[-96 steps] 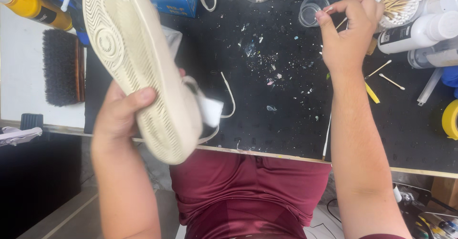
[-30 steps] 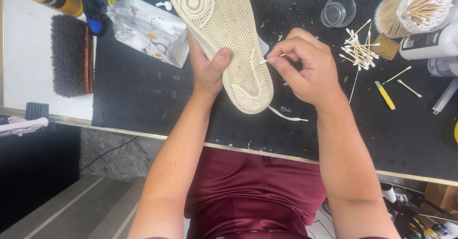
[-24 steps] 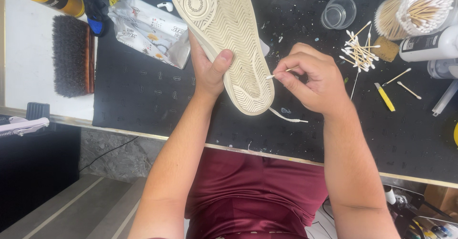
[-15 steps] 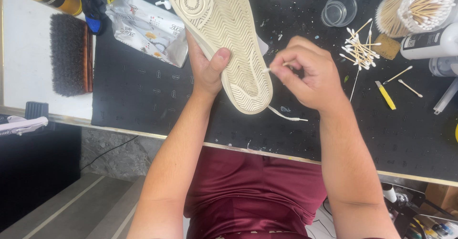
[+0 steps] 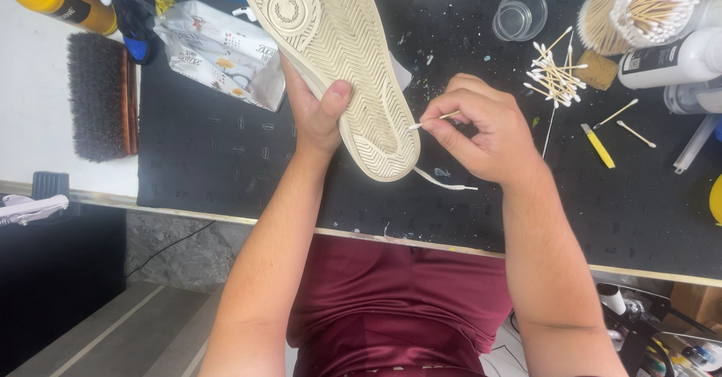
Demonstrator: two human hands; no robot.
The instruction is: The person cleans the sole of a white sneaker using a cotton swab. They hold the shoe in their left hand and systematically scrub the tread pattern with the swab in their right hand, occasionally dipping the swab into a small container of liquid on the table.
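My left hand [image 5: 316, 110] grips a cream-soled sneaker [image 5: 338, 61], sole turned up toward me, thumb pressed on the tread near the toe end. My right hand [image 5: 481, 132] pinches a cotton swab [image 5: 430, 120] with a wooden stick; its tip touches the sole's right edge near the toe. A white shoelace [image 5: 444, 183] trails from under the toe onto the black mat [image 5: 226, 159].
A loose pile of cotton swabs [image 5: 553, 72] lies right of the hand, with a swab-filled container [image 5: 639, 4], a clear cup [image 5: 519, 14], white bottles [image 5: 669, 57] and a yellow tool [image 5: 599, 145]. At left: wipes pack [image 5: 218, 50], dark brush [image 5: 98, 95], yellow bottle [image 5: 53, 1].
Over the past seconds the shoe moved from my left side to the mat's middle and my right hand brought a swab to it. In the last second the swab rubs along the sole edge.
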